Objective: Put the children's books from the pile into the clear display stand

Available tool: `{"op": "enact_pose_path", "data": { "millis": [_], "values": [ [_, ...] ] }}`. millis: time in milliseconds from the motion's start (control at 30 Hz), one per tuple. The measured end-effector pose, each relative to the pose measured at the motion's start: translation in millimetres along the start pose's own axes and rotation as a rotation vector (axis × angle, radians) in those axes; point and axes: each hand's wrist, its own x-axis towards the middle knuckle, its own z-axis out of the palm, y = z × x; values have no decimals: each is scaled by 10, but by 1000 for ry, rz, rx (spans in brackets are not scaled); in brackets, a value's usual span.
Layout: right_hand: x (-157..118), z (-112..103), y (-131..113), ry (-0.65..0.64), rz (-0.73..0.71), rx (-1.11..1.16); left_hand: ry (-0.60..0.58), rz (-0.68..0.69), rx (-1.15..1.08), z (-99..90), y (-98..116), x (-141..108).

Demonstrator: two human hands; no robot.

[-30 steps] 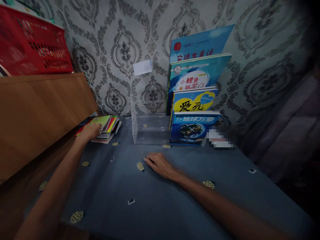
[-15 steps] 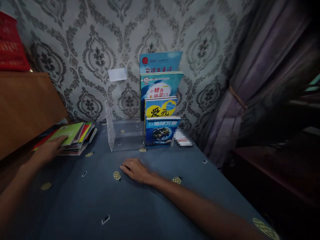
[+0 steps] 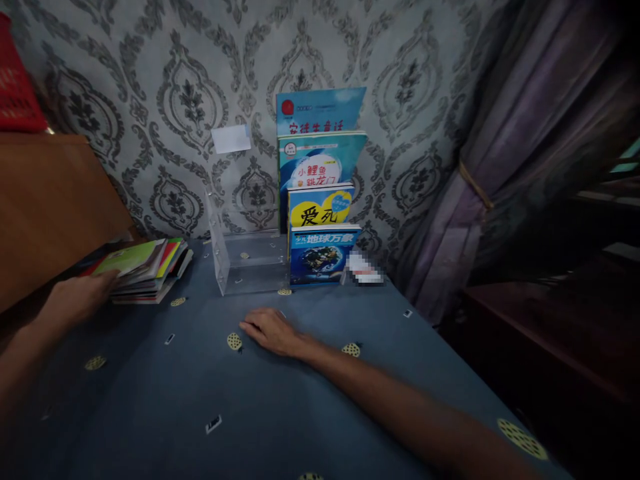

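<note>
At the left of the frame, the left hand [image 3: 83, 293] reaches to a stack of books [image 3: 145, 277], its fingertips at the near left edge of the green-covered book [image 3: 135, 257] on top. The fingers are bent, their tips partly blurred and hidden against the covers, so I cannot tell whether they pinch the book or only touch it. The stack lies flat, its layers slightly askew, with red and yellow edges showing.

Near the middle of the frame, the right hand [image 3: 270, 331] rests on the blue tablecloth [image 3: 165, 393], fingers loosely curled, a narrow gap between thumb and forefinger. It lies beside a printed pineapple, in front of a clear rack [image 3: 219, 257] and apart from it.

In the right part of the rack, four books stand in stepped rows: a blue book with a globe [image 3: 320, 263] lowest, a book with a yellow heart [image 3: 316, 212] behind it, then a teal book [image 3: 320, 157], and a light-blue book [image 3: 320, 107] highest. A white label [image 3: 231, 139] sits at the rack's upper left. A pixelated pale item [image 3: 365, 268] lies just right of the rack. A red basket [image 3: 17, 87] shows at upper left, a tied curtain [image 3: 475, 173] at right.
</note>
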Motion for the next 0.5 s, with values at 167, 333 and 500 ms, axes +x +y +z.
{"op": "enact_pose_path", "data": {
  "millis": [167, 333, 500],
  "values": [
    [-4, 50, 53, 41, -19, 62, 4, -113, 362, -113, 421, -229],
    [10, 66, 72, 32, -42, 77, 23, -78, 303, 52, 284, -250],
    [6, 44, 54, 32, -50, 98, 12, -104, 173, 135, 51, -257]
  ]
}}
